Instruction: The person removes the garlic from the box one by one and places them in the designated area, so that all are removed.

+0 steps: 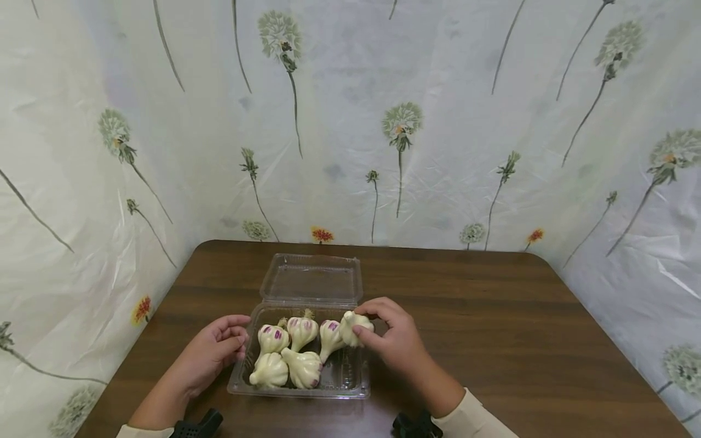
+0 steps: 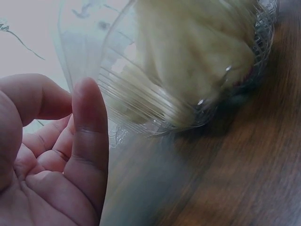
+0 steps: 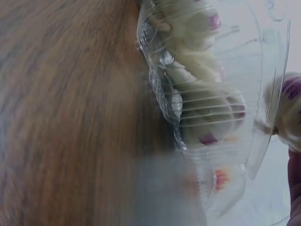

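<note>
A clear plastic clamshell container [image 1: 350, 389] lies on the table with its lid [image 1: 312, 277] folded back. Several white garlic bulbs [image 1: 303, 368] with purple patches sit inside. Over the container's right side, my right hand [image 1: 397, 337] pinches one garlic bulb [image 1: 357, 329] between thumb and fingers. That held bulb [image 3: 289, 110] shows raised beside the container wall in the right wrist view. At the left rim, my left hand [image 1: 219, 344] pinches the container's edge with thumb and index finger. Its thumb [image 2: 88, 127] partly hides the contact in the left wrist view; the other fingers are curled.
The brown wooden table [image 1: 482, 328] extends to both sides of the container. Behind and beside it hangs a pale sheet [image 1: 339, 121] printed with dandelions. Dark wrist straps [image 1: 199, 423] show at the lower edge.
</note>
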{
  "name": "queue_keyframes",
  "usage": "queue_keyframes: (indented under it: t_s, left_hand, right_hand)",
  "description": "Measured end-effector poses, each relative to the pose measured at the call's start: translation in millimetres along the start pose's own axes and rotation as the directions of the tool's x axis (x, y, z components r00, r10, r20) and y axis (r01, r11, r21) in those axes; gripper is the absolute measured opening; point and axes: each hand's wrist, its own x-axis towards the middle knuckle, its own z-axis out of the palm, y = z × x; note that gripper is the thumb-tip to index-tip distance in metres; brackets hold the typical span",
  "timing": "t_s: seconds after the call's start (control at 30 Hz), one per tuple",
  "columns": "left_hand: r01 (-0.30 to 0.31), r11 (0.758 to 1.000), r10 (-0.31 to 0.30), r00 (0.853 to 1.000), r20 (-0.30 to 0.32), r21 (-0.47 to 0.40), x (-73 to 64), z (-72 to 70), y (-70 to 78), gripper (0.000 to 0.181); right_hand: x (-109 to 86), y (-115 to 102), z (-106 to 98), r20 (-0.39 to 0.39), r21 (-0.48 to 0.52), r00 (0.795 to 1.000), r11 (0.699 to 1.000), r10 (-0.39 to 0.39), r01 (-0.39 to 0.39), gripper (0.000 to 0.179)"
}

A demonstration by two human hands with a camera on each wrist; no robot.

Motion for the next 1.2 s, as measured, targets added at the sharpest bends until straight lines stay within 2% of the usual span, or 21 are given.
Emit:
queue_keyframes:
  t_s: [0.13,0.33,0.47,0.63,0.87,1.1,1.2]
  left_hand:
    - [-0.003,1.000,0.003,1.000,-0.018,0.010,-1.3,-1.1,1.7,0.047]
    - [-0.004,1.000,0.004,1.000,0.007,0.007,-0.1,-0.5,0.6,0.049]
    - [-0.005,1.000,0.005,1.000,0.010,0.002,0.9,0.6,-0.2,0.049]
    - [-0.002,1.000,0.002,1.000,0.011,-0.004,1.5,1.2,-0.7,0.049]
    - [-0.006,1.000,0.006,1.000,0.011,-0.001,1.5,2.1,-1.6,0.049]
    - [-0.003,1.000,0.003,1.000,0.005,0.006,1.1,1.2,-1.9,0.049]
    - [0.000,1.000,0.000,1.000,0.004,-0.001,1.4,1.5,-1.9,0.050]
  right_hand:
    - [0.6,1.9,1.2,-0.003,0.019,0.999,0.999,0.042,-0.042,0.021]
    - [-1.2,6.5,0.1,-0.057,0.088,0.994,0.993,0.089,-0.084,0.018]
    - [-1.7,8.6,-1.6,-0.089,0.151,0.984,0.978,0.158,-0.143,0.017]
    - [-0.2,9.4,-4.0,-0.135,0.246,0.960,0.947,0.245,-0.208,0.015]
    - [2.0,12.8,-8.2,-0.192,0.279,0.928,0.925,0.318,-0.259,0.015]
    - [3.2,16.0,-15.6,-0.218,0.322,0.884,0.885,0.414,-0.335,0.016]
    - [2.8,19.9,-19.7,-0.231,0.311,0.869,0.880,0.437,-0.360,0.017]
